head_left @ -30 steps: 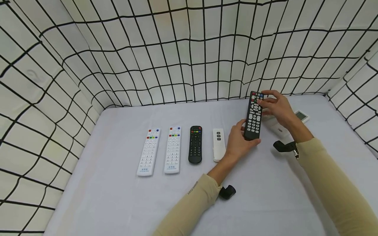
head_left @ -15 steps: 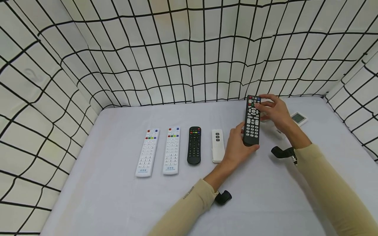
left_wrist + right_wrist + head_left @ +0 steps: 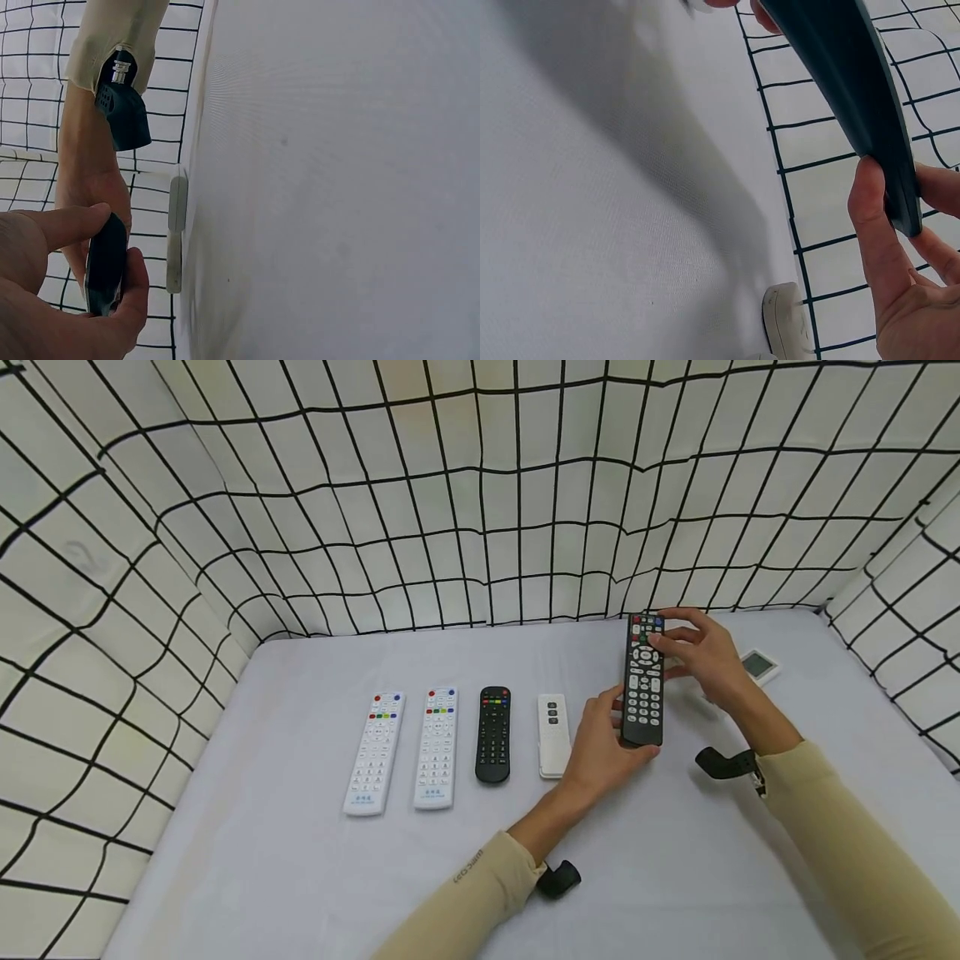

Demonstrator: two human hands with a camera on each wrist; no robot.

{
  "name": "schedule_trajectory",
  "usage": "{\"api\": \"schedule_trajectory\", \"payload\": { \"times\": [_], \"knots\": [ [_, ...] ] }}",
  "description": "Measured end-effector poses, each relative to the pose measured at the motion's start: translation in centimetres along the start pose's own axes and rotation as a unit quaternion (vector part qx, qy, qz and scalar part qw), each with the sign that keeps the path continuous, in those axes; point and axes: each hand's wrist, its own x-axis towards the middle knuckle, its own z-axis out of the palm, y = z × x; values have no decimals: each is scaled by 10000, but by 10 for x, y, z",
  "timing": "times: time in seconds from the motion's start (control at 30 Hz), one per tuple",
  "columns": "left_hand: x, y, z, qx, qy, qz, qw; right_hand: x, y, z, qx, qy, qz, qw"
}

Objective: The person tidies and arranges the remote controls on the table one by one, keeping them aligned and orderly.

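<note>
A black remote control (image 3: 643,685) with pale buttons is held above the right part of the table, its button face toward the head camera. My left hand (image 3: 597,756) grips its lower end between thumb and fingers. At the upper end, my right hand (image 3: 705,656) pinches it, thumb on the button side near the top and fingers behind. The right wrist view shows the smooth back of the remote (image 3: 855,82) apart from the table. In the left wrist view, the remote's end (image 3: 107,262) sits between the left thumb and fingers.
On the white-covered table (image 3: 285,877) lie two white remotes (image 3: 375,756) (image 3: 435,747), a smaller black remote (image 3: 492,735) and a plain white remote (image 3: 554,735). A white remote with a screen (image 3: 760,667) lies partly behind the right hand. Black netting (image 3: 480,527) borders the table.
Both hands have brought the black remote slightly toward me. It has turned from leaning right to nearly straight. Both hands keep their hold, and the other remotes lie as before.
</note>
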Motion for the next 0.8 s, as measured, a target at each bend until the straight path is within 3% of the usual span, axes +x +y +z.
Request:
{"api": "schedule_trajectory", "payload": {
  "times": [0.5, 0.8],
  "knots": [
    [-11, 1, -7, -533, -174, -85, 9984, -6, -1, 5, 165, -120, 40, 9998],
    [-15, 2, -10, -293, -142, -50, 9995, -10, -2, 10, 209, -221, 16, 9995]
  ]
}}
